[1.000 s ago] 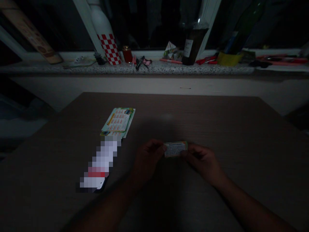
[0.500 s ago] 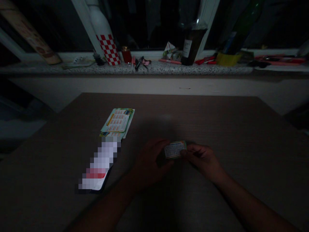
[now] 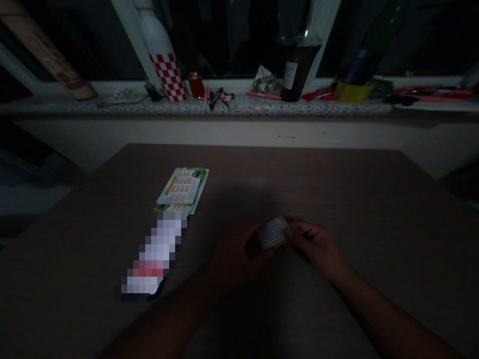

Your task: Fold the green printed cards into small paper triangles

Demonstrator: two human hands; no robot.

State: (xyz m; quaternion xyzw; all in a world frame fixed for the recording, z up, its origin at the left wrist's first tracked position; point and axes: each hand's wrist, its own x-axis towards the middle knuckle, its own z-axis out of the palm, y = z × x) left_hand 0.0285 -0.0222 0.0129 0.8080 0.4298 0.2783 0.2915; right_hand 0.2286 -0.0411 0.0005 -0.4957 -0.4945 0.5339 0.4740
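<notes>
Over the bench [image 3: 337, 184], the small printed card [image 3: 272, 234] is pinched at its right end by the narrow grip of the right hand [image 3: 316, 245], while the left hand [image 3: 234, 255] is spread near its other end, contact unclear.

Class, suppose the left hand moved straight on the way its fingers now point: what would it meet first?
Probably the small rectangular white-and-green printed card held in the right hand; dim light leaves unclear whether the left hand touches it.

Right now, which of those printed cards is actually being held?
The text-covered card pinched in the right hand; the other cards lie in a loose stack on the table, farther left, touched by neither hand.
</notes>
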